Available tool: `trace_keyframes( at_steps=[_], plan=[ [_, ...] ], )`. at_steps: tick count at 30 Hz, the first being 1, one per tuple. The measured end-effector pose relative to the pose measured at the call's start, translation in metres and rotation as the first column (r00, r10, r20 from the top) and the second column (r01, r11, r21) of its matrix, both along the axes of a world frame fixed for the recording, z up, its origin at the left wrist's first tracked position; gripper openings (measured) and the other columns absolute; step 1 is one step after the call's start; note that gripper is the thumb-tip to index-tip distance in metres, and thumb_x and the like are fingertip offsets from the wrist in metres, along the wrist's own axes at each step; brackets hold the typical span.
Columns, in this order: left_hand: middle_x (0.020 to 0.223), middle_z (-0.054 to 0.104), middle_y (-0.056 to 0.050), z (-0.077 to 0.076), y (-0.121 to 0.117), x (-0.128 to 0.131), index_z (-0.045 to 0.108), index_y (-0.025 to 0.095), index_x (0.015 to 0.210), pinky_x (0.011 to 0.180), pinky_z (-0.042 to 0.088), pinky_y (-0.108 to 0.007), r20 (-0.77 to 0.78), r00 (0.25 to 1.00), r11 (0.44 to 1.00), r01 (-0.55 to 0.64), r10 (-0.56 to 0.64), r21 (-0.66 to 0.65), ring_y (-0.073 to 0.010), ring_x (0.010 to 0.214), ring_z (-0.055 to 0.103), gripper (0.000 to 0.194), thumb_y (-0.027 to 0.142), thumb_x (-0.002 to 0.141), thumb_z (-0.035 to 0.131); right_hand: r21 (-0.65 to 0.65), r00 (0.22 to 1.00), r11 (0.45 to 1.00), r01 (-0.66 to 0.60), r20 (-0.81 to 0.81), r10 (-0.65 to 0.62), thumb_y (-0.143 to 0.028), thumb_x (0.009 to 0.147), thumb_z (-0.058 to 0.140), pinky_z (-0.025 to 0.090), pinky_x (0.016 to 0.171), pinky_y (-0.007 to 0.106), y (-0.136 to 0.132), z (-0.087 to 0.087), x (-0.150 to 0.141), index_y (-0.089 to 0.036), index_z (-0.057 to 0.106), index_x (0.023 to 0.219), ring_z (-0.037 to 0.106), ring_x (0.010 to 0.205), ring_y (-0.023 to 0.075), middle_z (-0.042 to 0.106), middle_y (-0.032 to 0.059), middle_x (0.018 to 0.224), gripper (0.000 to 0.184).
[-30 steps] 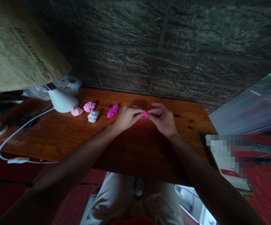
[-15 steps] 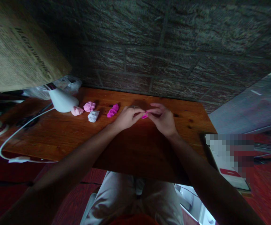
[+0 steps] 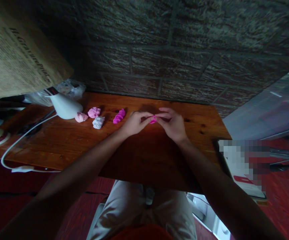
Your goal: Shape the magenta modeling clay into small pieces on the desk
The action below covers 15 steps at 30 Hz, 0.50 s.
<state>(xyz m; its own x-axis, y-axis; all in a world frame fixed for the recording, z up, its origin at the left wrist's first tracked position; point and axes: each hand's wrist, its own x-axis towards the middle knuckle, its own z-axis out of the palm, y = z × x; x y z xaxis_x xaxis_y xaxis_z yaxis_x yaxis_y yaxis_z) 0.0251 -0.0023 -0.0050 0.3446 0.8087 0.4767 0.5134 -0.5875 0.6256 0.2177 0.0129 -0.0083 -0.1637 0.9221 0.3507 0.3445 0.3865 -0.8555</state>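
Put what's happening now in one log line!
left hand: pinching magenta bit | right hand: pinching same bit | table: magenta lump, white lump, two pink lumps, lamp

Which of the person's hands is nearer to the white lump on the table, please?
Left. The left hand is just right of the white lump; the right hand is farther right, beyond the left.

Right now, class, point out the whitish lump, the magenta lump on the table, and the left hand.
Whitish lump (image 3: 98, 122), head view, upper surface.
Magenta lump (image 3: 119, 116), head view, its middle.
Left hand (image 3: 135, 122), head view, its back.
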Motion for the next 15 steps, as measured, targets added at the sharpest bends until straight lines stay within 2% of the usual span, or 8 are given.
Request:
trace_keyframes(
  at_steps=[5, 10, 15],
  plan=[
    [0.095, 0.083, -0.005, -0.0028, 0.0, 0.0019, 0.08, 0.018, 0.092, 0.08, 0.056, -0.028, 0.037, 0.999, 0.999, -0.038, 0.039, -0.039, -0.0189, 0.085, 0.077, 0.02, 0.029, 0.095, 0.063, -0.043, 0.995, 0.999, -0.029, -0.1, 0.024, -0.021, 0.082, 0.077, 0.062, 0.098, 0.039, -0.0015, -0.0004, -0.0023, -0.023, 0.075, 0.109, 0.08, 0.097, 0.0227, 0.083, 0.0031, 0.101, 0.027],
    [0.092, 0.083, -0.005, -0.0033, -0.0012, 0.0018, 0.079, 0.017, 0.093, 0.076, 0.055, -0.028, -0.003, 0.994, 0.994, -0.106, 0.106, -0.001, -0.0184, 0.08, 0.076, 0.018, 0.024, 0.093, 0.062, -0.132, 0.996, 0.99, -0.056, -0.082, 0.045, -0.028, 0.084, 0.078, 0.064, 0.094, 0.04, -0.0013, -0.004, -0.0034, -0.021, 0.077, 0.102, 0.08, 0.098, 0.0243, 0.083, 0.0069, 0.105, 0.02],
    [0.085, 0.081, -0.004, -0.0044, -0.0008, 0.0015, 0.076, 0.017, 0.092, 0.07, 0.053, -0.026, -0.048, 0.991, 0.992, -0.12, 0.122, 0.041, -0.0155, 0.072, 0.073, 0.015, 0.018, 0.091, 0.062, -0.179, 0.987, 0.976, -0.126, -0.119, 0.106, -0.031, 0.082, 0.08, 0.063, 0.097, 0.041, -0.0013, -0.0069, -0.004, -0.02, 0.077, 0.104, 0.08, 0.098, 0.024, 0.083, 0.0083, 0.108, 0.025]
  ],
)
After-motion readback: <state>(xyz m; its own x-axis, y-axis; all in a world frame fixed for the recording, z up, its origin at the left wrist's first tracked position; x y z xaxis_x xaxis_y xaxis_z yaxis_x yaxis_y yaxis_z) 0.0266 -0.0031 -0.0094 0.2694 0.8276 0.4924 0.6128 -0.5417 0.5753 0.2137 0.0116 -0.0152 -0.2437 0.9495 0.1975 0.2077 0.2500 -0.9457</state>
